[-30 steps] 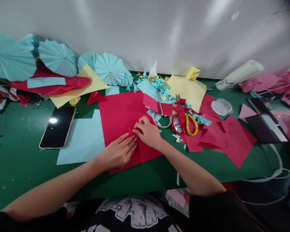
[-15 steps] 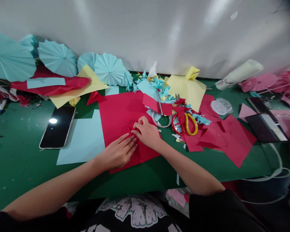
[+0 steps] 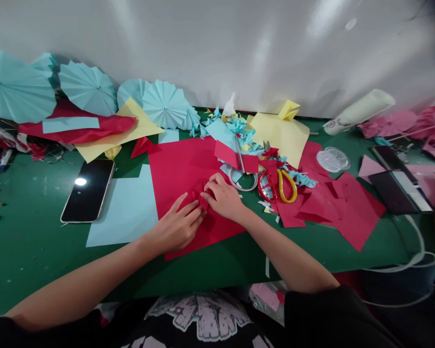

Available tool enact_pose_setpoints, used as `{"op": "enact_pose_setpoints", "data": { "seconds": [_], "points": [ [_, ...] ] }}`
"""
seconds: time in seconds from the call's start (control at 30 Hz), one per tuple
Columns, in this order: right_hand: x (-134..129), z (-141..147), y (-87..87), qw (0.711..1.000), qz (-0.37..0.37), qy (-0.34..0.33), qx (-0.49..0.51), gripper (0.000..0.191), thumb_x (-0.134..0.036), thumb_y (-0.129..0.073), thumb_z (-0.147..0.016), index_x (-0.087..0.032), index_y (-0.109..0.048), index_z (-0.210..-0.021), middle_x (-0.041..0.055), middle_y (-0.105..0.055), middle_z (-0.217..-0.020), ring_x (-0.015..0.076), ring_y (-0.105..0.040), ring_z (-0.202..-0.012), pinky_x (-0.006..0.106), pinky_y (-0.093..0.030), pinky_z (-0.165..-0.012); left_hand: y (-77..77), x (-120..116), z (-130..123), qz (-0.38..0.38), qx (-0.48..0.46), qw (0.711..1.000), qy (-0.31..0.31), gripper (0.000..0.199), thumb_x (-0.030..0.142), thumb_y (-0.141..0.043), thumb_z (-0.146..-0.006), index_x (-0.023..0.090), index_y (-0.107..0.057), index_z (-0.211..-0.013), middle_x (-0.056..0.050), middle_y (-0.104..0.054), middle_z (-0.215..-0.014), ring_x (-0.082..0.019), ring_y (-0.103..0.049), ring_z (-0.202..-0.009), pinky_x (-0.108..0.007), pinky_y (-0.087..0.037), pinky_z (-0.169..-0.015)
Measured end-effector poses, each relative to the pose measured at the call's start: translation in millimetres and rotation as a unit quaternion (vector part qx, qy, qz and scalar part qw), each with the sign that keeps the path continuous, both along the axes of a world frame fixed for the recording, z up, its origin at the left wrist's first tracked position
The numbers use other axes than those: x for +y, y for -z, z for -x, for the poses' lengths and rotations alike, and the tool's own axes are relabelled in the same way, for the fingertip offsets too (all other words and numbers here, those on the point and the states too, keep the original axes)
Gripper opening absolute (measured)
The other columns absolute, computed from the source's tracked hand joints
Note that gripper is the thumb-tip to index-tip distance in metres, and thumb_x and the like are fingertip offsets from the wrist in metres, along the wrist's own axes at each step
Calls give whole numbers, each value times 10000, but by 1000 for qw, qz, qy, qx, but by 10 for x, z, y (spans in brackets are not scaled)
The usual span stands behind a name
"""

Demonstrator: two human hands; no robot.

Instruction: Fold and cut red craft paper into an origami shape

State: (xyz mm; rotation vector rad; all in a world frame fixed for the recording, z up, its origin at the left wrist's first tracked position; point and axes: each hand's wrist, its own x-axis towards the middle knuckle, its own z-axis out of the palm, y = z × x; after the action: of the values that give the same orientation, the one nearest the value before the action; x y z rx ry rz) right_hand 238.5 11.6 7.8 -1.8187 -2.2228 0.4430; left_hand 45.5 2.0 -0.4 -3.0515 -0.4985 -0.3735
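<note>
Both hands meet over a small piece of folded red paper (image 3: 196, 191), which lies on a large red sheet (image 3: 177, 164). My left hand (image 3: 179, 224) grips it from the left, palm down, index finger raised a little along its side. On the right, my right hand (image 3: 223, 197) pinches the same piece between bent fingers and thumb. Fingers cover much of the piece, and red on red makes its exact shape hard to tell. Under the sheet's left edge lies a light blue sheet (image 3: 126, 210).
Scissors with red and yellow handles (image 3: 287, 186) and scissors with a pale handle (image 3: 243, 181) lie right of my hands among paper scraps. A phone (image 3: 88, 191) lies at left. Pleated blue paper fans (image 3: 165, 104) line the back. A glue bottle (image 3: 229, 105) stands behind the scraps.
The folded red piece shows more between my hands, its flaps more opened out. My left index finger has lifted away from the other fingers. My right hand has shifted slightly right.
</note>
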Motion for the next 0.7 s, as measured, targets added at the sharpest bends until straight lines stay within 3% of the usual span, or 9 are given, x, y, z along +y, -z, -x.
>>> {"op": "enact_pose_setpoints", "data": {
  "seconds": [0.4,0.7],
  "points": [
    [52,-88,-28,997,42,-7,65,93,-243,-550,-830,-156,-562,-860,80,-472,-1035,156,-538,-812,293,-430,-697,-109,117,64,78,43,996,1,365,248,-441,-884,210,-531,-1235,-98,-549,-1174,-344,-322,-1295,-659,-68,-1051],
    [66,-120,-5,995,43,-13,90,63,-191,-590,-798,-154,-542,-786,78,-455,-1010,157,-529,-815,308,-449,-725,-231,232,108,124,90,988,26,435,248,-448,-879,277,-448,-1313,-94,-523,-1235,-346,-295,-1313,-694,11,-1011]
  ]
}}
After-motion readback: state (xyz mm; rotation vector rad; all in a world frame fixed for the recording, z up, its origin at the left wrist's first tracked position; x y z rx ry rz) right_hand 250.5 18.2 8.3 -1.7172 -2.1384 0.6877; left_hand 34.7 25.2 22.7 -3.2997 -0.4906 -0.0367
